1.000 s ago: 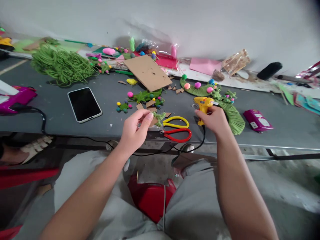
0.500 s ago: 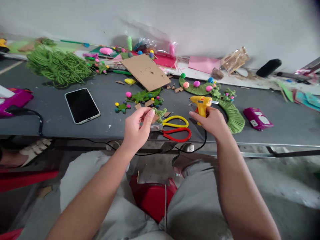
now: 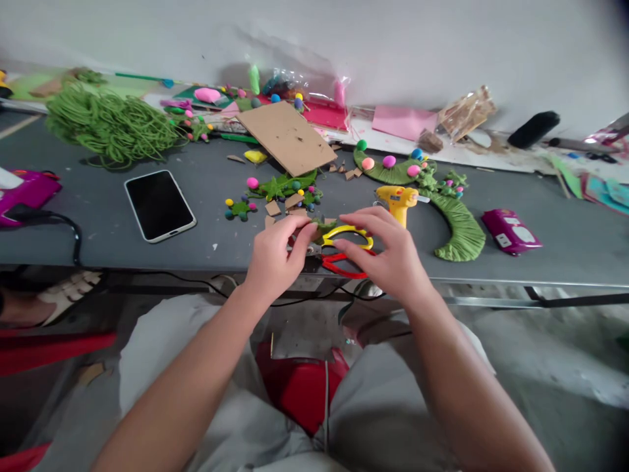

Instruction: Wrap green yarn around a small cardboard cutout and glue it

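With the thumb and fingertips of my left hand point(image 3: 272, 259) I am pinching a small green yarn piece point(image 3: 324, 227), holding it above the near edge of the grey table point(image 3: 211, 252); the fingers of my right hand point(image 3: 390, 255) are standing apart, thumb and forefinger spreading toward that piece with a gap between them, and I cannot tell whether the forefinger is touching it; beneath my hands the scissors point(image 3: 317, 250) are lying on the table, the yellow handle and the red one pointing toward my right hand; just behind my right knuckles the yellow glue gun point(image 3: 400, 202) is standing, its lower part hiding from me; past my left fingertips cardboard scraps point(image 3: 272, 208) are lying, and beside them a pompom-tipped green star point(image 3: 240, 209) is resting; beyond the scraps green leafy pieces point(image 3: 282, 187) are spreading partly under a brown cardboard sheet point(image 3: 287, 139); to the right of the glue gun a green wrapped crescent point(image 3: 462, 226) is curving round, carrying pompoms along its far part, and a purple packet point(image 3: 511, 233) is sitting near its end; farther left a phone point(image 3: 160, 205) is lying dark-screened, and behind it a tangle of green yarn point(image 3: 113, 124) is heaping up.
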`<state>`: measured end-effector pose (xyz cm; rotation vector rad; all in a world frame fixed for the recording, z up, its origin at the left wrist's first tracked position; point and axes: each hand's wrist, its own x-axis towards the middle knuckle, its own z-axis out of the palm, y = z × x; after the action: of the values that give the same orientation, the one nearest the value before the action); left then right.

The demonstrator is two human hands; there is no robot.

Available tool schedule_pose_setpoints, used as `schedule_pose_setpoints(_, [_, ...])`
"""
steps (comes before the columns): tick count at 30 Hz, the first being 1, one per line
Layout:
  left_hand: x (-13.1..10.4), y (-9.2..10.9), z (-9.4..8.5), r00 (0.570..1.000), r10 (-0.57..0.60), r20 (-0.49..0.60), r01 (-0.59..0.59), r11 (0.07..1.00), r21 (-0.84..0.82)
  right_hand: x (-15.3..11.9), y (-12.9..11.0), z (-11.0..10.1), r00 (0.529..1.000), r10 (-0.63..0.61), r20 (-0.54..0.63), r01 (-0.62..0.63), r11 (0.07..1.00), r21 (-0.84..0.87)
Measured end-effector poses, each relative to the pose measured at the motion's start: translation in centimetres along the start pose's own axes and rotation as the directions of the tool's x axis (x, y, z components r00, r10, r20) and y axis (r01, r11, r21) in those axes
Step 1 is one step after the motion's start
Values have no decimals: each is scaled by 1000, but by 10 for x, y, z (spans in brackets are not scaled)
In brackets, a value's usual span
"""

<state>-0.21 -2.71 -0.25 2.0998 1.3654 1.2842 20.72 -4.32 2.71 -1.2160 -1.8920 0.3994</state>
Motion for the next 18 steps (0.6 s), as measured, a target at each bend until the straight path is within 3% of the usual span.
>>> schedule_pose_setpoints(7, [-2, -2, -2, 984, 120, 132, -124, 992, 24, 3, 0, 12, 997, -47, 61, 41, 995, 93])
schedule_pose_setpoints(10, [1, -2, -5, 978, 144, 152, -148, 989, 13, 4, -3, 8, 993, 7, 115, -32, 974, 222])
schedule_pose_setpoints(12, [4, -2, -7, 970, 169, 172, -163, 985, -50, 5, -5, 4, 977, 85, 195, -147, 933, 329])
schedule_pose_setpoints(15, [7, -3, -9, 952, 224, 207, -176, 958, -227, 7, -5, -4, 884, 205, 420, -409, 774, 483])
schedule_pose_setpoints(18, [7, -3, -13, 923, 232, 306, -88, 904, -419, 9, -6, -11, 778, 201, 595, -568, 631, 529])
